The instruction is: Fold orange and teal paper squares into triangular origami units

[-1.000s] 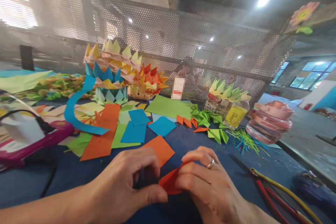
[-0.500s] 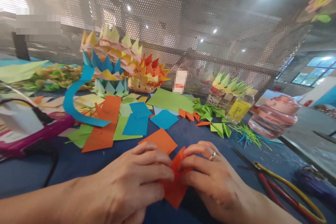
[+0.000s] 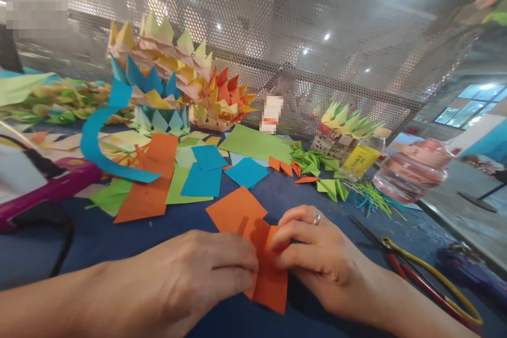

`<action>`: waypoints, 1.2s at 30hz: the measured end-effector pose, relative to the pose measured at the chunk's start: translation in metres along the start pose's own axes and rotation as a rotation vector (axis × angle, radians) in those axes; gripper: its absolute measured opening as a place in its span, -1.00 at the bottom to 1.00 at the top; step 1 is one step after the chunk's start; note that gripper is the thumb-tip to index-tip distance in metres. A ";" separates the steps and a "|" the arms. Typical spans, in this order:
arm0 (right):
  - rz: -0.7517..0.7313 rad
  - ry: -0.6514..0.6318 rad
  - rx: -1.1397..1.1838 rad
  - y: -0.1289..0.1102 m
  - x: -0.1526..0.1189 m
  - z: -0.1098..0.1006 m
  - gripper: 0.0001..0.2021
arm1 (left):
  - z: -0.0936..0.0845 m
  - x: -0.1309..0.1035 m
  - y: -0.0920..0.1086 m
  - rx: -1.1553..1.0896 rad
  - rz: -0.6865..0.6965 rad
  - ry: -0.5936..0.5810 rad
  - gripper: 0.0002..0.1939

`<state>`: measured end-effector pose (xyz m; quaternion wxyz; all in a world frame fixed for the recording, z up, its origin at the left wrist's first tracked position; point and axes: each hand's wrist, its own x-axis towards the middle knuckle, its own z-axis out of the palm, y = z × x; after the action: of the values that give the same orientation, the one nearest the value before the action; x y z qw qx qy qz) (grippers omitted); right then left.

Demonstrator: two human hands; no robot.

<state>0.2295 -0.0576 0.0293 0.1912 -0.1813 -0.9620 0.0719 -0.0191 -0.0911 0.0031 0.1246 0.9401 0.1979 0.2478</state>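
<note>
Between my hands is a piece of orange paper [image 3: 273, 285] with a crease running down it, held just above or on the dark blue table. My left hand [image 3: 214, 269] pinches its left side, fingers bent and pressed together. On the right edge, the fingers and thumb of my right hand [image 3: 309, 253], which wears a ring, are closed. Just behind lies a flat orange paper square [image 3: 237, 208], partly covered by my left fingers and the held piece. Blue paper squares [image 3: 247, 171] lie farther back.
Scissors [image 3: 396, 259] with red and yellow handles lie at right. Behind them stand a pink bottle [image 3: 414, 169] and a yellow-labelled bottle [image 3: 358, 161]. Folded paper crowns [image 3: 160, 84] stand at the back left. A purple glue gun [image 3: 59, 185] and a blue strip [image 3: 95, 142] are at left.
The orange paper has turned and opened out flatter, so its crease and lower panel show. My left hand has uncovered more of the square behind. The view has shifted slightly.
</note>
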 end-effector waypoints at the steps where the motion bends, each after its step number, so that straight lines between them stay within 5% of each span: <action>1: 0.010 -0.045 0.011 -0.002 0.002 -0.001 -0.78 | 0.001 -0.001 -0.001 -0.014 -0.002 -0.009 -0.57; 8: 0.060 -0.196 0.193 -0.009 0.007 -0.007 -0.90 | 0.014 -0.008 -0.006 -0.098 -0.035 -0.051 -0.57; 14: 0.101 -0.183 0.320 -0.006 0.004 -0.001 -0.92 | 0.019 -0.013 -0.007 -0.129 -0.046 -0.078 -0.51; 19: 0.271 -0.170 0.295 -0.011 0.002 0.005 -0.89 | 0.013 -0.004 -0.004 -0.265 -0.145 -0.057 -0.62; 26: 0.304 -0.146 0.291 -0.012 0.000 0.011 -0.87 | 0.007 0.003 -0.014 -0.471 -0.281 0.018 -0.83; 36: 0.342 -0.079 0.234 -0.014 -0.001 0.016 -0.83 | 0.021 0.015 -0.013 -0.333 -0.374 0.092 -0.88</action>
<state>0.2193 -0.0719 0.0177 0.1581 -0.3155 -0.9091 0.2214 -0.0003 -0.0760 -0.0132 0.3123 0.8414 0.3303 0.2923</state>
